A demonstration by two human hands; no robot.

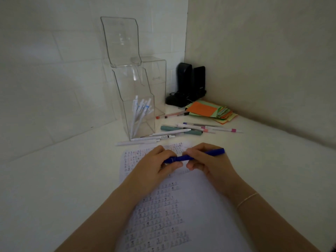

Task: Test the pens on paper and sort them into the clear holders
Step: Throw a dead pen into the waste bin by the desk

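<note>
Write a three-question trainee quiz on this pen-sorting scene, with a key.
1. True or false: both hands grip the blue pen.
2. What lies in the front clear holder? A) white pens B) orange notes C) nothing
3. Fill in: the hands hover above the ____ covered in test marks.

Key:
1. True: the left hand holds one end, the right hand the other.
2. A: white pens.
3. Paper.
</note>
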